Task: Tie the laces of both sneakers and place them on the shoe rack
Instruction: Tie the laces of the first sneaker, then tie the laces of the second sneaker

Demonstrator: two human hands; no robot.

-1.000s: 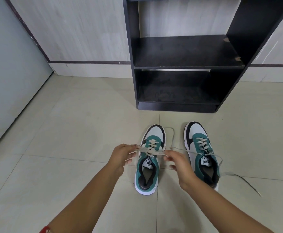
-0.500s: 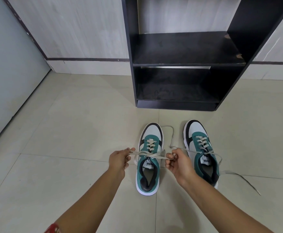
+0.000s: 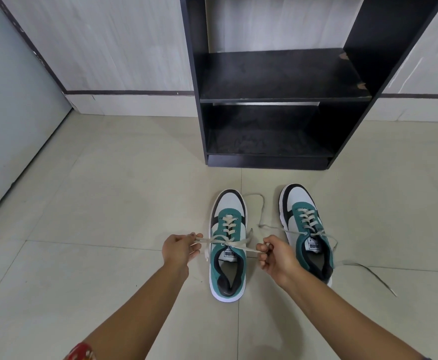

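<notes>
Two green, white and black sneakers stand side by side on the floor, toes toward the shoe rack. Over the left sneaker [image 3: 228,271] its beige laces [image 3: 225,241] are crossed and stretched sideways. My left hand [image 3: 179,250] pinches one lace end on the shoe's left. My right hand [image 3: 277,258] pinches the other end on its right. The right sneaker [image 3: 306,229] has loose laces [image 3: 366,271] trailing on the floor at its right and front left. The black shoe rack [image 3: 277,94] stands behind the shoes with two bare shelves.
Pale floor tiles [image 3: 108,203] spread around the shoes. A grey door or panel [image 3: 10,113] runs along the left. A light wood-look wall [image 3: 108,48] with a dark stripe stands behind the rack.
My hands have pulled apart and slightly toward me, drawing the left sneaker's crossed laces tighter. The view has shifted a little closer to the shoes.
</notes>
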